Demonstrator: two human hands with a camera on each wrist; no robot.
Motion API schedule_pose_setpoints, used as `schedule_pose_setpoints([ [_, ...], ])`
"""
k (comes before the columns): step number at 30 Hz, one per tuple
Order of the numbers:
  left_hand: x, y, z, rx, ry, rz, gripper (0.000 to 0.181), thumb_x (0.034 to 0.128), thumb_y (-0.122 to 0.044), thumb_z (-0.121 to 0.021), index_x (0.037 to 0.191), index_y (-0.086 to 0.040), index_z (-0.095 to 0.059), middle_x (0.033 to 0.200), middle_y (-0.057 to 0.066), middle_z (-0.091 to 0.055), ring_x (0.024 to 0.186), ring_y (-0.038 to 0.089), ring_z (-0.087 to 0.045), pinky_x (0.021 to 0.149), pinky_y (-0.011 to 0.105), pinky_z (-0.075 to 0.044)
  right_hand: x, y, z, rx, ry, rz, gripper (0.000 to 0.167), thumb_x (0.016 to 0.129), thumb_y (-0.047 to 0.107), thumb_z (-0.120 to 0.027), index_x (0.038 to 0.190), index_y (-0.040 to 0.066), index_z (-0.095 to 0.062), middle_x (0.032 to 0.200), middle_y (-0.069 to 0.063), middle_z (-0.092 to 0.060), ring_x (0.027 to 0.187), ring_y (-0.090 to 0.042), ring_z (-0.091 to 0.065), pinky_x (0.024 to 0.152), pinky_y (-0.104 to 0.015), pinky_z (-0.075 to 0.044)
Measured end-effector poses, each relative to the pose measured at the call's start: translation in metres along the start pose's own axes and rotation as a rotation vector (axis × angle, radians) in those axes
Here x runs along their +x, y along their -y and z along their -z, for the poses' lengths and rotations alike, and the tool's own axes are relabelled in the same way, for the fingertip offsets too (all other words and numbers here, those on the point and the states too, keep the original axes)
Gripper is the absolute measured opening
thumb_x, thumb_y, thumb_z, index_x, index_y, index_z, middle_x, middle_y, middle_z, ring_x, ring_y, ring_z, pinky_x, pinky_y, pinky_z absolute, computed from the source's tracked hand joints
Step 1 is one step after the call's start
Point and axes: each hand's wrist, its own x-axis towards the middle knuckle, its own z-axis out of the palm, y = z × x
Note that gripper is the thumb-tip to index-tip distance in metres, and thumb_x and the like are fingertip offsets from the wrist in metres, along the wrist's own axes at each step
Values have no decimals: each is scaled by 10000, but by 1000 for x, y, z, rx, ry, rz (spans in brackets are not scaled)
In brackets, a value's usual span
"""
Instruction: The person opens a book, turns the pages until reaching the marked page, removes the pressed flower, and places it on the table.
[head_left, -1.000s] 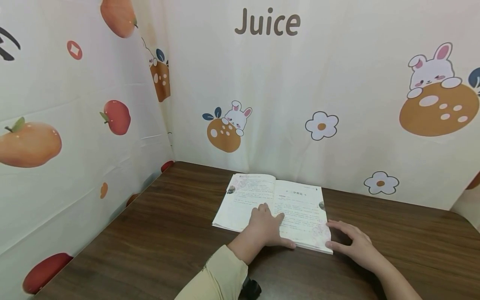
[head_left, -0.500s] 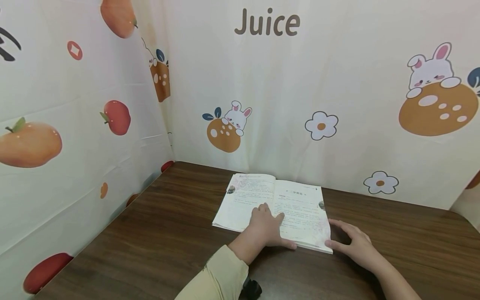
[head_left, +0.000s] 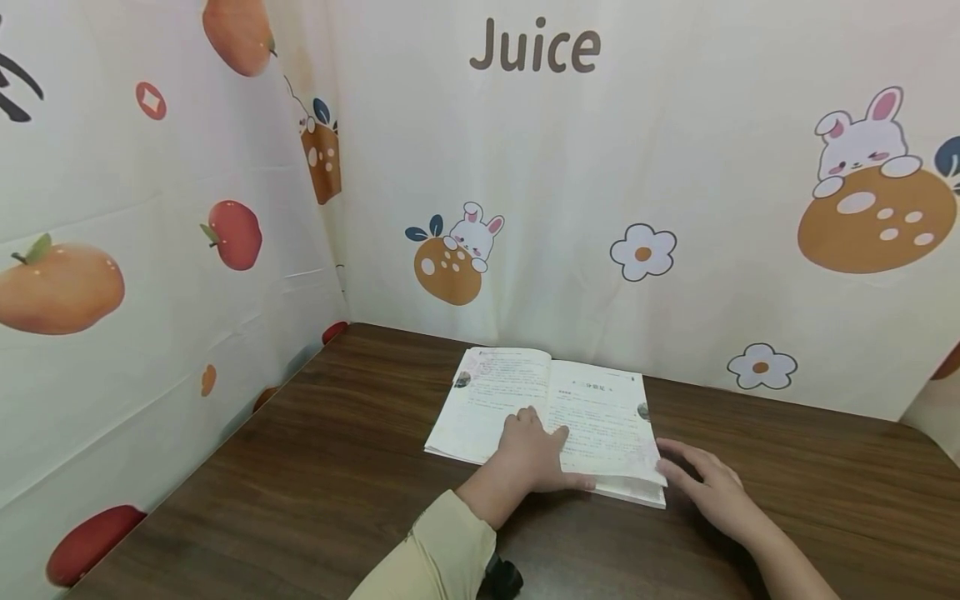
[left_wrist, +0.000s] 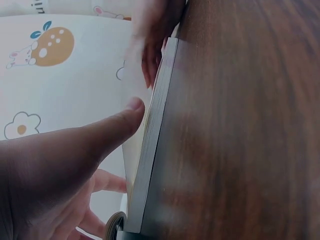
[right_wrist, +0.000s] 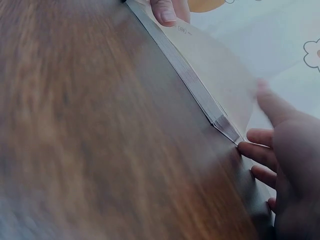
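A book (head_left: 487,425) lies spread flat on the brown table in the head view, printed text on both pages. My left hand (head_left: 528,457) rests across its lower middle with spread fingers, the thumb along the bottom edge. At the book's right edge is my right hand (head_left: 708,485). The right page (head_left: 600,442) has its lower right corner raised off the page stack (head_left: 633,490). In the right wrist view, my right thumb (right_wrist: 270,102) touches the edge of that lifted page, while the other fingers (right_wrist: 257,151) sit apart from it by the book's side.
The wooden table (head_left: 300,467) extends on both sides of the book. Behind it hangs a pale curtain (head_left: 555,167) printed with rabbits, fruit and flowers, and another printed curtain (head_left: 172,167) runs along the left. A black device (head_left: 504,577) is at the left wrist.
The lower right corner of the right page has risen, showing the stack beneath. My right thumb has moved slightly up with it. My left hand stays in place.
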Motion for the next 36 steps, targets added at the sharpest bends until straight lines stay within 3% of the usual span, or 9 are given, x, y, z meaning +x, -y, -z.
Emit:
schedule_pose_setpoints([
  [5,0,-1,-2,2,-4,4,869,672,-875,-343,1356,-353,-464,1263,123,-507,1141,267,-424,886,380,-365,-1,1,1,9,-33,34,455,988,354,-398,1293,39,-520,1294,-274,-463,1207,-468,-337,865,-644,-193],
  [15,2,-3,-1,50,-23,1,834,701,-860,-325,1338,-347,-487,1240,118,-527,1108,254,-454,871,369,-377,0,-2,0,-40,-6,33,549,848,421,-633,1273,86,-539,1312,-282,-446,1212,-489,-309,871,-684,-139],
  [23,3,-4,1,84,-89,7,728,719,-830,-381,1177,-313,-612,993,62,-580,898,240,-527,727,385,-415,1,-2,0,-40,-5,46,548,836,419,-648,1264,90,-551,1312,-280,-449,1214,-490,-305,867,-690,-140],
  [31,-2,-10,8,39,-98,17,609,742,-743,-508,1110,-276,-640,955,30,-574,852,216,-523,633,378,-441,1,-1,0,-45,-5,38,548,828,430,-652,1256,100,-557,1312,-268,-455,1220,-478,-303,870,-670,-149],
  [36,-6,-14,11,24,-87,11,560,762,-694,-543,1124,-277,-640,984,29,-571,890,207,-512,654,422,-470,0,-1,-1,-48,-7,32,547,826,438,-651,1253,108,-560,1313,-265,-455,1220,-475,-301,870,-665,-149],
])
